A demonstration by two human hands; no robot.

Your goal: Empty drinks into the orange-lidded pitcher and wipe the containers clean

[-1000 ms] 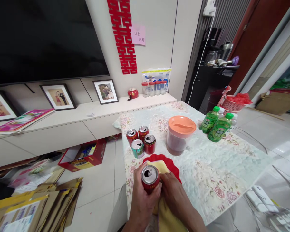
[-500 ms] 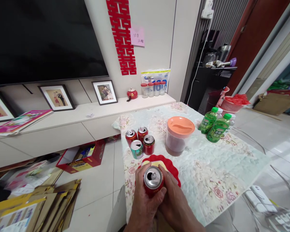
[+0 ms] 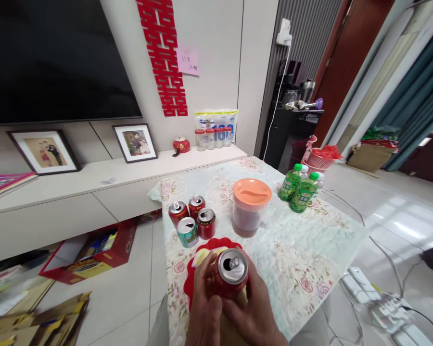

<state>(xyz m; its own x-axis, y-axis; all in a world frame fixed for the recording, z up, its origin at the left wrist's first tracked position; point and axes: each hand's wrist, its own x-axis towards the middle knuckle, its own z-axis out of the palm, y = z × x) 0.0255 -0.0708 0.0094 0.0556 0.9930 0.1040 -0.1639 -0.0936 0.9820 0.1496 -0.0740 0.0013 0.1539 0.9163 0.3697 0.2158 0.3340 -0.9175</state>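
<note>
Both my hands wrap an opened red drink can [image 3: 231, 274] near the table's front edge, its silver top facing up. My left hand [image 3: 204, 307] grips the can's left side. My right hand [image 3: 254, 317] closes round its right and lower side, with a bit of yellow cloth [image 3: 202, 254] showing beneath. Under the can lies a red scalloped plate [image 3: 192, 283]. Just beyond stand several opened cans [image 3: 191, 222], most red and one teal.
A floral tablecloth [image 3: 292, 250] covers the table. On it stand a jug with an orange lid [image 3: 250, 206] and two green bottles [image 3: 298, 188]. A low cabinet [image 3: 94, 192] with framed photos runs left. A red box [image 3: 90, 250] and cardboard lie on the floor.
The can has turned in my hands and tilted slightly, my right hand shifting under it. The view has swung to the right, so everything sits further left.
</note>
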